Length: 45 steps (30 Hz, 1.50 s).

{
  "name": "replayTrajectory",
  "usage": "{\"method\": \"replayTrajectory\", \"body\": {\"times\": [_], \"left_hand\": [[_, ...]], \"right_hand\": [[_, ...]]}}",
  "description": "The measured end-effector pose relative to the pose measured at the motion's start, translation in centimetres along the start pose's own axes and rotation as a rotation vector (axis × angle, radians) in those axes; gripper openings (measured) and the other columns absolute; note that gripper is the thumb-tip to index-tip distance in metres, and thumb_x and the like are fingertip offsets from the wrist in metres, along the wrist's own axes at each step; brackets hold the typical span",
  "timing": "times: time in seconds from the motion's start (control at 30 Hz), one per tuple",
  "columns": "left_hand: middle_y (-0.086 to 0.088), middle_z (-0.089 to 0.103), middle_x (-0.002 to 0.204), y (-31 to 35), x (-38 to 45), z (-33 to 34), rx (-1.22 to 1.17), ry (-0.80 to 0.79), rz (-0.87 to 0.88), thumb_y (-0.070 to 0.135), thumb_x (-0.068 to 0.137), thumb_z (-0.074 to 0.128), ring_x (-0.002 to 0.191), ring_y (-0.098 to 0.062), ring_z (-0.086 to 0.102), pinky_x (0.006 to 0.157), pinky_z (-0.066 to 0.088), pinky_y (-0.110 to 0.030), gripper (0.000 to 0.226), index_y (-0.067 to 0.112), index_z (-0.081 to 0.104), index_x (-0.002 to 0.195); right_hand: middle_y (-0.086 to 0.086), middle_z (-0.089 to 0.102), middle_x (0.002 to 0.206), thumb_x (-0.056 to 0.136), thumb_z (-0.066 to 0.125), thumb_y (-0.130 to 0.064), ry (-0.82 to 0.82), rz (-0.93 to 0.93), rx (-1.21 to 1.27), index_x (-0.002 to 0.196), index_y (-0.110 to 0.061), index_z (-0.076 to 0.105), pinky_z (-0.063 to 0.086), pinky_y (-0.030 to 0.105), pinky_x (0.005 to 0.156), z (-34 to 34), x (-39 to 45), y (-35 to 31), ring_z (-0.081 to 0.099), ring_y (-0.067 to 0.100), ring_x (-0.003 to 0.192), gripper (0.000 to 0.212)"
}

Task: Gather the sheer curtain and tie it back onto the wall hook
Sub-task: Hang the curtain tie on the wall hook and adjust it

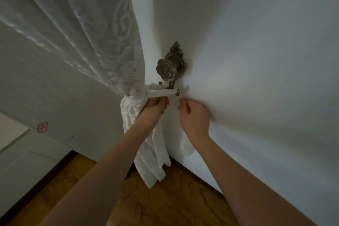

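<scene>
Two bare hands reach up to a sheer curtain (88, 29) that hangs bunched at the corner of a white wall (256, 42). A white tieback band (161, 92) cinches the gathered fabric and runs right to the lower prong of an ornate bronze wall hook (172, 68), where its end loops over the small knob. Below the band, the curtain's tail (146, 152) drops loose toward the floor, passing behind the left forearm.

Directly under the band, the left hand (156, 106) has its grip curled against the cinched bundle, fingertips touching the fabric just beneath the tie; whether it truly clasps the cloth or the band I cannot tell. To the right of the hook's prong, the right hand (193, 113) sits close to the wall with its grip narrowed, fingers curled inward and nothing visibly held; its fingertips are just short of the band's looped end.

Wooden floor (165, 198) with a dark baseboard meets the wall below. On the left wall, a small red-bordered sticker (42, 127) sits low near a pale door panel.
</scene>
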<state>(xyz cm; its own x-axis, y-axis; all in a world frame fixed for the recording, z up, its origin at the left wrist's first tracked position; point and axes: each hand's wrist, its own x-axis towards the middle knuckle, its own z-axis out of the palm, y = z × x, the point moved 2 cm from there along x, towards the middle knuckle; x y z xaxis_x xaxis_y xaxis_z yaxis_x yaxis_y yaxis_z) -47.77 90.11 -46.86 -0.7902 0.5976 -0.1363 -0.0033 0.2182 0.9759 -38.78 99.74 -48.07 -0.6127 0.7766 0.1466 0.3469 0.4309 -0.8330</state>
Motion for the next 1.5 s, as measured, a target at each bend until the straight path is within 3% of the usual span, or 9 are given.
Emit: {"method": "replayTrajectory", "body": {"times": [0.17,0.33,0.53,0.63,0.77,0.93,1.2,1.33,1.5], "left_hand": [[0.005,0.045,0.063,-0.6,-0.1,0.5,0.041,0.050,-0.002,0.022,0.100,0.040,0.063,-0.011,0.043,0.068,0.037,-0.027,0.030,0.020,0.054,0.073],[0.009,0.049,0.073,-0.3,-0.6,0.6,0.191,0.040,0.050,0.022,0.102,0.035,0.065,-0.002,0.046,0.064,0.038,-0.018,0.030,0.024,0.051,0.078],[-0.001,0.066,0.080,0.2,0.4,-0.1,0.336,-0.067,0.018,0.026,0.101,0.039,0.074,-0.014,0.058,0.071,0.042,-0.018,0.033,0.011,0.062,0.083],[0.006,0.072,0.099,0.6,0.2,0.0,0.266,-0.141,-0.033,0.026,0.101,0.040,0.092,-0.002,0.062,0.084,0.040,-0.009,0.032,0.015,0.070,0.100],[-0.003,0.074,0.091,0.4,-0.3,0.5,-0.070,-0.181,-0.188,0.025,0.101,0.040,0.075,-0.010,0.068,0.075,0.051,-0.022,0.030,0.011,0.065,0.092],[-0.012,0.061,0.075,0.5,-1.0,1.2,-0.242,-0.156,-0.224,0.026,0.103,0.036,0.050,-0.013,0.058,0.038,0.043,-0.014,0.037,0.004,0.056,0.082],[0.001,0.052,0.057,-0.5,-1.3,1.4,-0.431,-0.175,-0.248,0.024,0.102,0.041,0.055,-0.013,0.052,0.062,0.052,-0.024,0.029,0.004,0.057,0.090],[-0.001,0.054,0.060,-0.3,-1.1,1.5,-0.464,-0.208,-0.274,0.020,0.103,0.038,0.057,-0.013,0.058,0.068,0.055,-0.028,0.028,0.004,0.055,0.088],[-0.004,0.055,0.062,0.0,-0.8,2.1,-0.499,-0.169,-0.340,0.016,0.103,0.036,0.061,-0.019,0.058,0.066,0.054,-0.031,0.029,0.007,0.053,0.081]], "right_hand": [[-0.006,0.058,0.064,0.098,0.042,-0.033,-0.188,0.266,0.146,0.069,-0.018,0.059,0.043,0.027,0.061,1.5,-0.9,2.2,0.055,0.013,0.063,0.037],[-0.004,0.051,0.062,0.099,0.039,-0.030,-0.324,0.345,0.258,0.067,-0.022,0.057,0.043,0.032,0.064,3.0,-1.8,2.2,0.048,0.014,0.057,0.037],[0.001,0.054,0.055,0.102,0.034,-0.026,-0.442,0.363,0.413,0.079,-0.006,0.058,0.041,0.009,0.048,2.1,-5.4,1.1,0.048,0.001,0.042,0.038],[0.002,0.061,0.062,0.102,0.034,-0.026,-0.509,0.362,0.448,0.086,-0.005,0.060,0.048,0.011,0.061,2.5,-6.5,-0.3,0.056,0.005,0.054,0.037],[-0.001,0.067,0.066,0.100,0.036,-0.028,-0.498,0.402,0.382,0.084,-0.008,0.062,0.054,0.025,0.075,3.6,-5.8,-0.8,0.064,0.010,0.064,0.037],[0.006,0.072,0.079,0.098,0.037,-0.029,-0.413,0.319,0.174,0.079,-0.007,0.067,0.052,0.027,0.070,3.5,-5.0,0.1,0.067,0.019,0.076,0.041],[0.010,0.066,0.070,0.095,0.034,-0.054,-0.537,0.326,0.057,0.067,-0.008,0.062,0.046,0.029,0.062,0.9,-5.1,1.3,0.061,0.022,0.063,0.061],[-0.002,0.059,0.080,0.087,0.055,-0.050,-0.236,0.165,0.014,0.081,-0.018,0.055,0.046,0.026,0.066,-0.9,-4.6,2.3,0.057,0.012,0.073,0.032],[-0.009,0.061,0.084,0.092,0.055,-0.033,-0.432,0.201,0.186,0.095,-0.026,0.056,0.039,0.010,0.058,0.2,-3.9,2.0,0.056,0.002,0.073,0.008]]}}
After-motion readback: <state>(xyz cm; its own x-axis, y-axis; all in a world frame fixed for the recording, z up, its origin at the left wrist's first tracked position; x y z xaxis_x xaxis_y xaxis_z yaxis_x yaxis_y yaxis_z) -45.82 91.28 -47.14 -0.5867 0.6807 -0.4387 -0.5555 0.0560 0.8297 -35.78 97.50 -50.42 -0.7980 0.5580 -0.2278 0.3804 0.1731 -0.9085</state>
